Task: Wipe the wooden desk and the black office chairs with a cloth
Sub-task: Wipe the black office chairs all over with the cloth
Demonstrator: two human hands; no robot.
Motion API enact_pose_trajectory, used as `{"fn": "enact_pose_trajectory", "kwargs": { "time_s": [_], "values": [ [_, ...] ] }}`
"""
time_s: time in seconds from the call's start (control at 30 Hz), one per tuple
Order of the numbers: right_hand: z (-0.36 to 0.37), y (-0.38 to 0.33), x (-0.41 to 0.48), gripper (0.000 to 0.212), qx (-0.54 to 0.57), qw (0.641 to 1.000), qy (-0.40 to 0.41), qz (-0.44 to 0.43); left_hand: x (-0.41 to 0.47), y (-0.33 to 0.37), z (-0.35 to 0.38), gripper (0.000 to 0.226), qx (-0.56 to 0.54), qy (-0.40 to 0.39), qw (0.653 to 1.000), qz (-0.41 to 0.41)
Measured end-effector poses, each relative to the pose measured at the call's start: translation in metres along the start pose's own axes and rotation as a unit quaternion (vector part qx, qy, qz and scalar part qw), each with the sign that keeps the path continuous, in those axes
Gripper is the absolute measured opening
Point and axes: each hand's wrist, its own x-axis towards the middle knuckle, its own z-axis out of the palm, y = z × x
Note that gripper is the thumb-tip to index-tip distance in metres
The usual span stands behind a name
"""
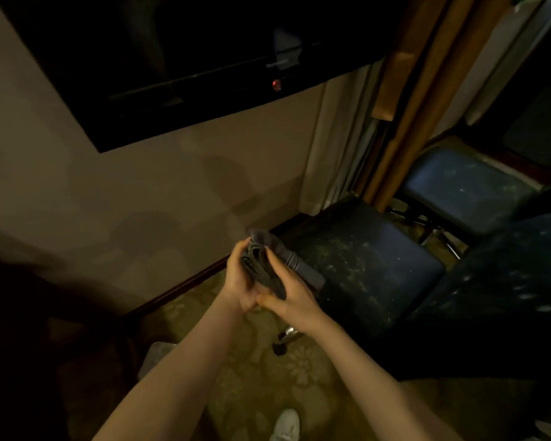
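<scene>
Dim, warm yellowish light. Soft blotchy shadows lie on the wall [172, 192], and the lower left corner sinks to near black. The television [178, 65] shows faint reflections; the chair seat [379, 259] has a bluish sheen. Everything is slightly blurred, and straight lines bend near the edges.

1. cloth [264, 268] is half buried between left hand [240, 281] and right hand [296, 300], folds kinda blurry.
2. TV [172, 58] runs off the top edge.
3. white shoe [287, 426] chopped by the bottom edge.

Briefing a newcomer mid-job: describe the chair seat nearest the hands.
From the black wall screen, drop to the pale curtain at its right. The speckled dark seat at the curtain's foot is it; unlike the bluer seat behind, it lies beside the held cloth.
</scene>
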Motion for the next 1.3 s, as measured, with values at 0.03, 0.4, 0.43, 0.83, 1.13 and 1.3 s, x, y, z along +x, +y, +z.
{"fn": "enact_pose_trajectory", "kwargs": {
  "time_s": [0.03, 0.4, 0.43, 0.83, 1.13, 1.3],
  "values": [
    [-0.003, 0.002, -0.002, 0.088, 0.012, 1.0, 0.007, -0.022, 0.003, -0.002, 0.003, 0.051, -0.006, -0.011, 1.0, -0.001],
    [-0.055, 0.035, 0.029, 0.036, 0.169, 0.959, 0.201, 0.107, 0.058, -0.009, 0.037, 0.036, 0.211, 0.017, 0.972, -0.107],
    [-0.056, 0.037, 0.033, 0.036, 0.157, 0.961, 0.201, 0.107, 0.062, -0.008, 0.039, 0.036, 0.222, 0.013, 0.969, -0.109],
    [-0.114, 0.019, 0.081, 0.058, -0.208, 0.943, 0.259, 0.028, 0.133, 0.037, 0.072, 0.022, 0.476, -0.023, 0.874, -0.09],
    [-0.184, -0.005, 0.083, 0.091, -0.328, 0.93, 0.069, 0.152, 0.152, 0.051, 0.132, 0.032, 0.627, -0.149, 0.76, -0.087],
    [-0.223, -0.014, 0.042, 0.076, -0.348, 0.904, 0.148, 0.201, 0.147, 0.033, 0.169, 0.032, 0.637, -0.184, 0.746, -0.066]
  ]
}}
